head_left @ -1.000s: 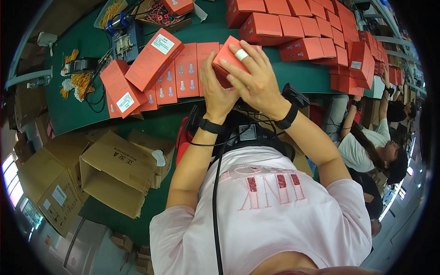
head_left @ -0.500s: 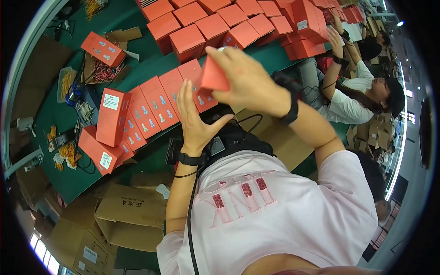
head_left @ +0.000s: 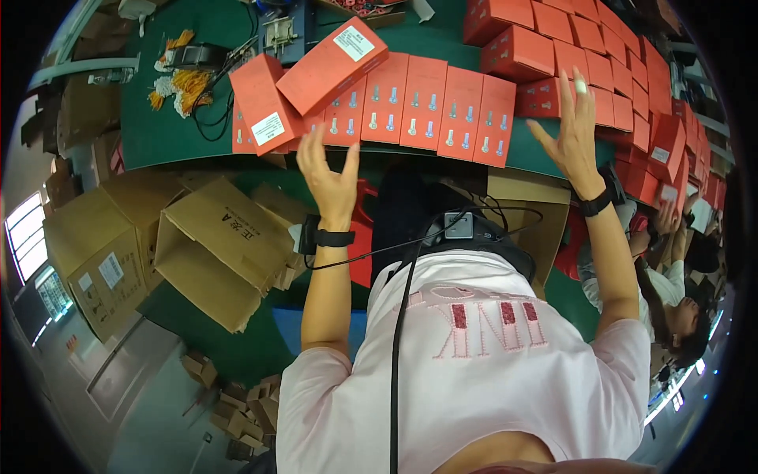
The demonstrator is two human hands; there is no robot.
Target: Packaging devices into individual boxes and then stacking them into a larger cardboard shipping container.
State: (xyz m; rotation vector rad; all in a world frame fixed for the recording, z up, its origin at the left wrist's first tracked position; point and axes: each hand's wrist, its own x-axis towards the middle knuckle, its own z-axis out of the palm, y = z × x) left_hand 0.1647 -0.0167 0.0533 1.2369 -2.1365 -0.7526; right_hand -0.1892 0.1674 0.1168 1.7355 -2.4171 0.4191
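Note:
My left hand (head_left: 328, 178) is raised with its fingers spread and holds nothing; it hovers just below a row of flat red-orange boxes (head_left: 426, 107) lined up along the near edge of the green table (head_left: 170, 130). My right hand (head_left: 572, 130) is also spread and empty, over the right end of that row, next to the stacked red boxes (head_left: 553, 39). It has a white cover on one fingertip. Both wrists wear black bands. One long red box (head_left: 332, 55) lies slanted across the left end of the row.
Open brown cardboard cartons (head_left: 213, 245) stand on the floor at the left. Cables and yellow-tipped wires (head_left: 185, 79) lie on the table's left part. A co-worker (head_left: 679, 300) sits at the right, handling red boxes. A small grey device with cables (head_left: 458, 225) hangs at my chest.
Both hands held one red box between them before. Now they have let go and moved apart with fingers spread, and the view has swung so the row of boxes lies ahead.

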